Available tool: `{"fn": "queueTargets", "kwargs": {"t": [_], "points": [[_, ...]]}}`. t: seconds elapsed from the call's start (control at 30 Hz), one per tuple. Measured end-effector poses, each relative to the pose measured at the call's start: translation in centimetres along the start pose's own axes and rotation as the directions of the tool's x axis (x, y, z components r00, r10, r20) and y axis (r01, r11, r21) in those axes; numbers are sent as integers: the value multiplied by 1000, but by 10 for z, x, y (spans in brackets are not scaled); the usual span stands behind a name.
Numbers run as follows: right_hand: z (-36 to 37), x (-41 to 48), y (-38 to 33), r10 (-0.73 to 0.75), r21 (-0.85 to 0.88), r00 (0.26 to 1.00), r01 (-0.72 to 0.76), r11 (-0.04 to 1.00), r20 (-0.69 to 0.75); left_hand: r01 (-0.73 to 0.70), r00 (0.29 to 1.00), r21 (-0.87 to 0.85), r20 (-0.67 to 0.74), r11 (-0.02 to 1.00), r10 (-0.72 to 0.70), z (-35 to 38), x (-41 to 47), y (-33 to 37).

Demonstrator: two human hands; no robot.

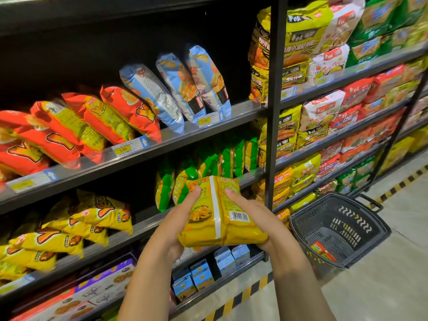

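Head view: left hand point(177, 228) and right hand point(266, 220) are gripping a glossy, crinkled yellow plastic snack bag point(206, 220), its white seam and barcode facing up, before the black metal shelf point(208, 129). Fingers point(194, 195) are curling beneath it, thumbs pressing on top. A dark grey perforated plastic basket point(347, 216) is standing at right. The yellow price tags are reading 3.00 point(122, 149) and 2.90 point(205, 120).

— Couldn't read the print on the yellow packet point(220, 214). Saw the fingers beneath?
— No, tucked behind it, left hand point(178, 228) and right hand point(261, 218). Lost the red bags point(27, 144) to blur and the left edge; barely made out the red pack point(323, 251) behind the basket point(368, 250) wall.
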State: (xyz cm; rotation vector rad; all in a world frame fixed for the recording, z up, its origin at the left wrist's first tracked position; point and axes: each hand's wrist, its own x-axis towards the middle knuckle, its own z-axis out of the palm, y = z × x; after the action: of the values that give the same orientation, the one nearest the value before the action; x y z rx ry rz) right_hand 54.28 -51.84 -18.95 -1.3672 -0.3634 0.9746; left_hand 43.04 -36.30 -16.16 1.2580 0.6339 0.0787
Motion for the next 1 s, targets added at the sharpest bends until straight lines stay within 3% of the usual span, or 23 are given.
{"fn": "queueTargets", "kwargs": {"t": [0.23,0.33,0.4,0.5,0.57,0.67,0.73,0.9,1.0], "points": [[14,3,2,41,177,999,-42,983,6,-44,997,2,-57,999,44,-4,-8,1],[22,2,9,-1,280,1000,-4,960,21,-81,994,15,-77,997,82,-8,-8,-3],[23,5,16,-49,305,999,47,951,-2,-152,973,60,-164,987,160,-12,-7,-7],[25,6,21,-147,196,983,168,966,-113,-274,879,353,-285,894,382,-17,-5,-11],[29,7,23,-214,52,959,227,973,-187,-312,862,411,-257,857,437,-14,-8,-12],[39,6,22,-288,-70,936,279,958,-204,-297,936,281,-106,913,337,1,-16,-11],[41,7,22,-309,-56,937,304,951,-162,-306,942,290,-42,907,332,3,-16,-13],[35,3,19,-262,30,960,266,964,-99,-235,949,303,-134,924,285,-4,-18,-15],[31,0,20,-299,-1,948,301,954,-106,-179,951,159,-224,971,212,-9,-19,-18]]}}
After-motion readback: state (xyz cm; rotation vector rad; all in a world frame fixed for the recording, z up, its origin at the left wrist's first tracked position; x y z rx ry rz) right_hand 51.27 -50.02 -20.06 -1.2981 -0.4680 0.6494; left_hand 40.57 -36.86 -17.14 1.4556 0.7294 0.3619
